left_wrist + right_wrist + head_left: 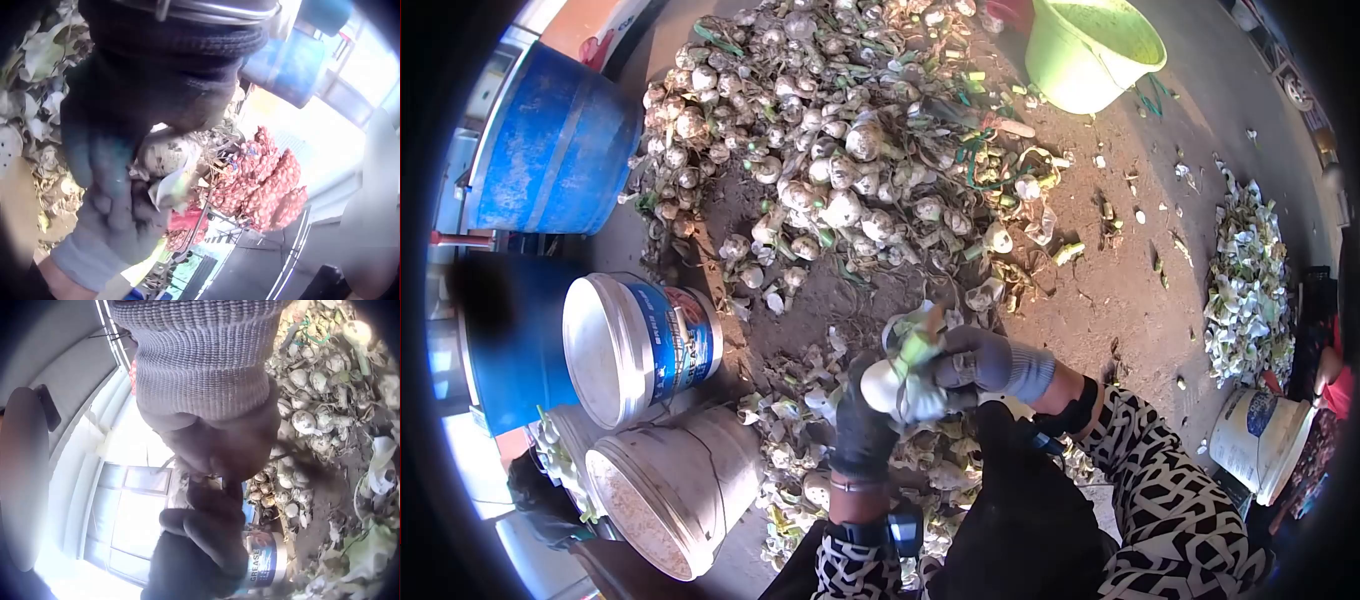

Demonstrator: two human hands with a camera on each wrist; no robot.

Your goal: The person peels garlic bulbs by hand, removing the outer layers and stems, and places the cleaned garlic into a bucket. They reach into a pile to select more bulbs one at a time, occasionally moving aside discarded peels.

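Observation:
A white garlic bulb (883, 388) with a pale green stem (920, 346) is held between both gloved hands, above a heap of peelings. My left hand (864, 425), in a dark glove, grips the bulb from the left. My right hand (983, 362), in a grey glove with a knit cuff, pinches the leafy skin at the bulb's right side. In the left wrist view, the bulb (167, 156) shows between the gloves, its skin partly loose. Fingers of both hands meet in the right wrist view, where the gloves mostly hide the bulb.
A large pile of unpeeled garlic (830, 150) lies ahead. White buckets (640, 345) and blue barrels (550, 140) stand at left, a lime-green bucket (1090, 60) at upper right. Stripped skins (1250, 285) are heaped at far right. Red net sacks (269, 187) show in the left wrist view.

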